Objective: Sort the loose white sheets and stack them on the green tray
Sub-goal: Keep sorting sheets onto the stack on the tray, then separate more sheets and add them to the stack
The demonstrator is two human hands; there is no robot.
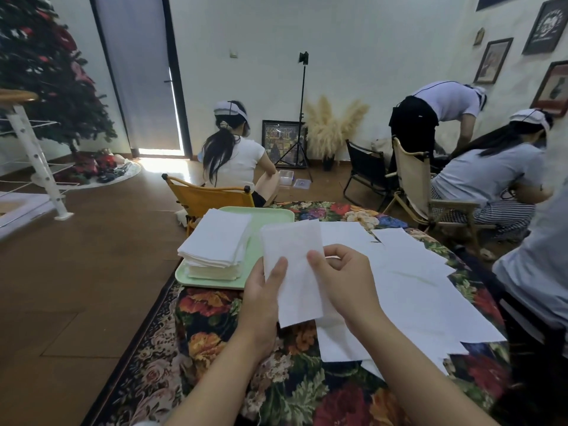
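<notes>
while both hands pinch one white sheet at frame centre, left hand on its left edge, right hand on its right, loose sheets sprawl right across the floral cloth. green tray up-left holds a stack, its right strip bare. bare wood floor left.

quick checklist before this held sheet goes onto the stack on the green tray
1. Thin white held sheet pinched by left hand and right hand: ok.
2. One sheet only, not two stuck together: cannot tell.
3. Pale green plastic tray within reach, to the left: ok.
4. Tall stack of white sheets squared up: not ok, edges fan out.
5. Path to the stack free: ok.
6. Loose white sheets left on the floral cloth: ok, many remain.
</notes>
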